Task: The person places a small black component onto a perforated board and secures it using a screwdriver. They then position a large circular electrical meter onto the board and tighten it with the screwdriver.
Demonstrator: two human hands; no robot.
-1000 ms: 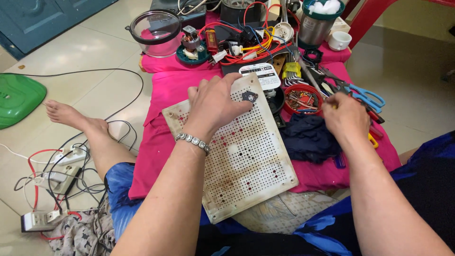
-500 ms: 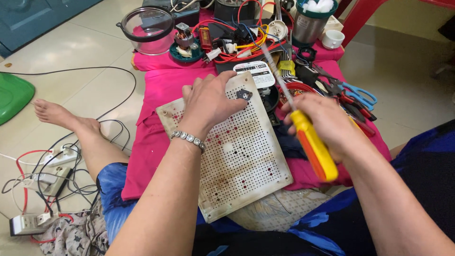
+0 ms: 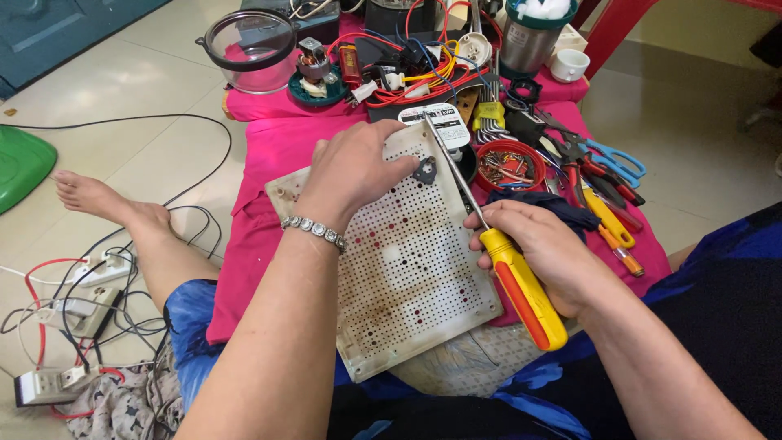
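1. A pink cloth (image 3: 269, 155) lies on the tiled floor (image 3: 122, 90), with tools at its far side.
2. The white perforated plastic panel (image 3: 407, 269) lies in the middle, near the person.
3. The left hand (image 3: 354, 167) presses flat on its far end, fingers spread.
4. The right hand (image 3: 542, 244) has its fingers clenched around the yellow-and-red screwdriver (image 3: 521, 285); the tip is at the panel's far edge, near a small dark fitting (image 3: 424, 171).
5. I judge that a screw there is being worked; the tip must seat squarely.

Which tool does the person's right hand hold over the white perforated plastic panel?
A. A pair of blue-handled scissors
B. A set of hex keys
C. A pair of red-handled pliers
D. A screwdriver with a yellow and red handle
D: the right hand grips the yellow and red screwdriver, its metal shaft reaching up across the white perforated panel, which the left hand presses down.
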